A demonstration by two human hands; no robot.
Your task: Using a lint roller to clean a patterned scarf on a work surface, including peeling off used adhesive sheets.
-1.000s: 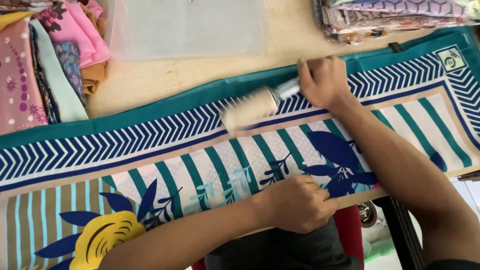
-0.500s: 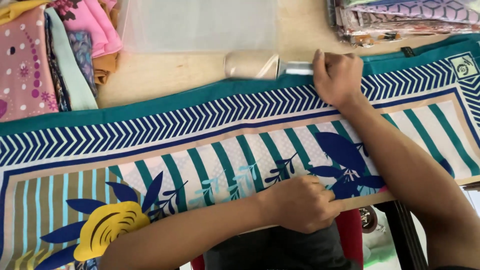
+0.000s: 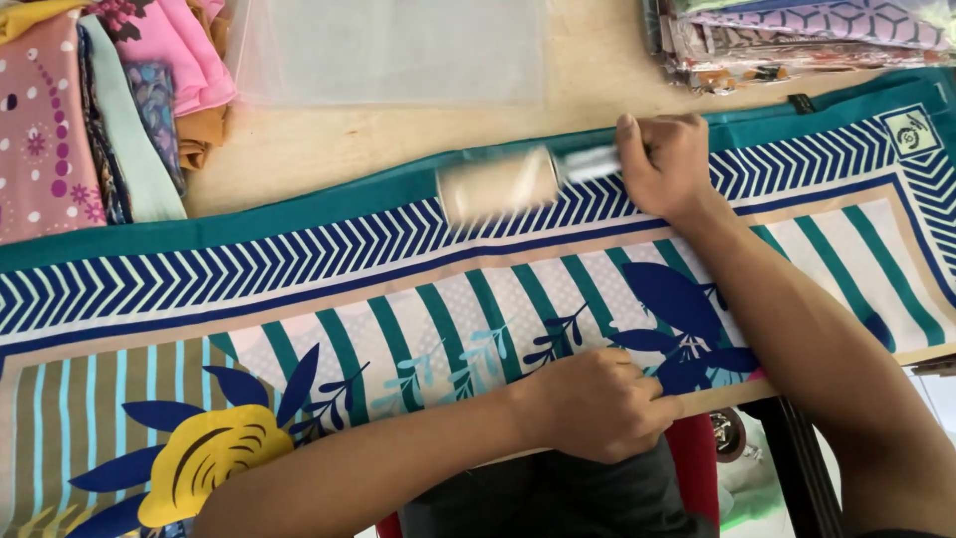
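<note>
Near the far edge of the wooden table (image 3: 329,149), the right hand (image 3: 665,164) gripped a lint roller (image 3: 498,185) lying on the patterned scarf (image 3: 299,269); the left hand (image 3: 597,403), fingers curled, pressed the scarf's near edge.

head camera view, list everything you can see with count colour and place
lint roller: one, pale roll on a light handle, blurred, on the far chevron border of the scarf
patterned scarf: one, teal edge, navy and white chevrons, teal stripes, navy leaves, a yellow flower at near left, spread across the table
wooden table: one, light brown, bare strip beyond the scarf
clear plastic bag: one, see-through, flat at far centre
folded fabrics: a pile, pink, mint, blue and mustard, far left; count unclear
packaged scarves: a stack in clear wraps, purple and mixed prints, far right
left hand: one, pressing the scarf's near edge
right hand: one, gripping the roller handle
</note>
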